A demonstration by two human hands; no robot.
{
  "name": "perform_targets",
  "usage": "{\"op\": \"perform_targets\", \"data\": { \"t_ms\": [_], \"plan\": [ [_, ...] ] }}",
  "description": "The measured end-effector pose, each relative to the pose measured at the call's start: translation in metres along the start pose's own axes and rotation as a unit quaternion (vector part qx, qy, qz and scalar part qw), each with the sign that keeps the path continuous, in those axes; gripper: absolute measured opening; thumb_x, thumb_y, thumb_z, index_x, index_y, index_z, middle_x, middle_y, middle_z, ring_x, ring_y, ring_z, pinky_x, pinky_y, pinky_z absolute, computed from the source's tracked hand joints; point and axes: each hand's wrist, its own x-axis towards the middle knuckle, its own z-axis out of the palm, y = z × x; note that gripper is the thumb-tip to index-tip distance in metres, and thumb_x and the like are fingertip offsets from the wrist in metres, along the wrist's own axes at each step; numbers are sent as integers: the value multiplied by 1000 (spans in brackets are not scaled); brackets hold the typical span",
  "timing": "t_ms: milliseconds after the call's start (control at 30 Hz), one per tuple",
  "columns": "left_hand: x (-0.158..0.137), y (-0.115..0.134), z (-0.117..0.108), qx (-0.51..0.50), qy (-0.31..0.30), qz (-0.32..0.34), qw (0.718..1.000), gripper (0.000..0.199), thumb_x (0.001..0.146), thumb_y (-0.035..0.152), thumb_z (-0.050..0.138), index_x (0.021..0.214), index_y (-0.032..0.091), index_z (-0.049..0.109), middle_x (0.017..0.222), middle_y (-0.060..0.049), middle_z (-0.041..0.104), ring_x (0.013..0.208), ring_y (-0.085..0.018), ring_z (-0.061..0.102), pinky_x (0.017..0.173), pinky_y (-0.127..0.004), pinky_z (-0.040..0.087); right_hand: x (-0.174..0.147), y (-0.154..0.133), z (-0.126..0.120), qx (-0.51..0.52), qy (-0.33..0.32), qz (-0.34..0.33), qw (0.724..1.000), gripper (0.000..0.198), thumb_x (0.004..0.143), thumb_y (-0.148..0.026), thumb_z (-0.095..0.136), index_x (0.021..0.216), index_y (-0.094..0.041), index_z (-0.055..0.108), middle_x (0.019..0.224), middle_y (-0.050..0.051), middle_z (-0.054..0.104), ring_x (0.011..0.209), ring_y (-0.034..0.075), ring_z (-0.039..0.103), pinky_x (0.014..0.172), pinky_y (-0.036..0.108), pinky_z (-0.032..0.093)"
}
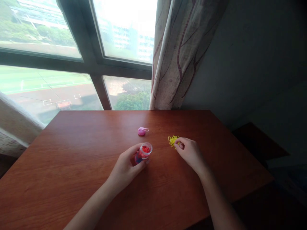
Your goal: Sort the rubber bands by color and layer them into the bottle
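My left hand (128, 163) is wrapped round a small clear jar (144, 154), its open mouth tipped up towards me. Red and some blue pieces show inside, too small to tell exactly. Beyond the jar lies a pink lid (141, 131) with a loop on it. To the right is a tangled little pile of yellow rubber bands (172, 141). At that pile's right edge my right hand (189, 151) has thumb and fingers pinched together on the bands. How many it grips is hidden by the fingers.
The brown wooden table (79, 153) reaches back to a window with a dark frame (96, 68). A patterned curtain (175, 57) hangs behind the table's back edge, and a dark wall (240, 64) stands to the right. Another piece of curtain (14, 118) is at the left.
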Motion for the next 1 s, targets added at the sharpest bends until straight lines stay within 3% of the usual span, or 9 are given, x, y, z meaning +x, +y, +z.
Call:
{"op": "perform_targets", "data": {
  "t_ms": [233, 367, 467, 600, 767, 1000],
  "plan": [
    [0, 5, 0, 29, 0, 9, 1000, 38, 84, 28, 65, 121, 17, 62, 99, -3, 68, 92, -18, 64, 85, -26, 52, -3, -5, 14, -83, 19, -10, 996, 8, 84, -19, 59, 87, -23, 64, 78, -1, 63, 64, 15, 54, 59, 26, 32],
    [0, 9, -1, 46, 3, 21, 999, 35, 84, 27, 64, 118, 19, 63, 97, -2, 69, 87, -16, 63, 80, -24, 51, -5, -1, 17, -90, 79, -14, 993, 12, 88, -25, 55, 96, -21, 63, 91, 5, 63, 83, 20, 58, 72, 29, 41],
    [0, 10, -1, 52, 1, 28, 998, 31, 85, 26, 63, 115, 19, 63, 96, -2, 68, 85, -16, 63, 79, -24, 50, -2, -1, 22, -129, 117, -22, 984, 29, 90, -35, 56, 111, -17, 59, 108, 12, 60, 100, 27, 54, 85, 35, 42],
    [0, 9, -2, 71, -1, 34, 997, 31, 85, 26, 63, 116, 19, 63, 95, -2, 68, 85, -16, 63, 80, -25, 50, 5, -9, 37, -186, 104, -17, 977, 48, 89, -46, 57, 124, -14, 54, 121, 17, 53, 110, 31, 47, 89, 41, 41],
    [0, 9, -3, 81, -5, 36, 996, 34, 86, 29, 61, 119, 19, 62, 93, -3, 67, 85, -17, 63, 81, -27, 51, 14, -15, 55, -217, 89, 15, 972, 46, 89, -49, 57, 120, -15, 56, 119, 16, 53, 108, 31, 46, 86, 39, 39],
    [1, 14, -4, 91, -4, 37, 995, 32, 85, 27, 61, 115, 18, 64, 92, -3, 68, 84, -18, 63, 81, -28, 51, 21, -8, 57, -223, 108, 33, 968, 30, 92, -46, 54, 99, -17, 60, 102, 12, 56, 94, 27, 49, 76, 35, 37]
  ]
}}
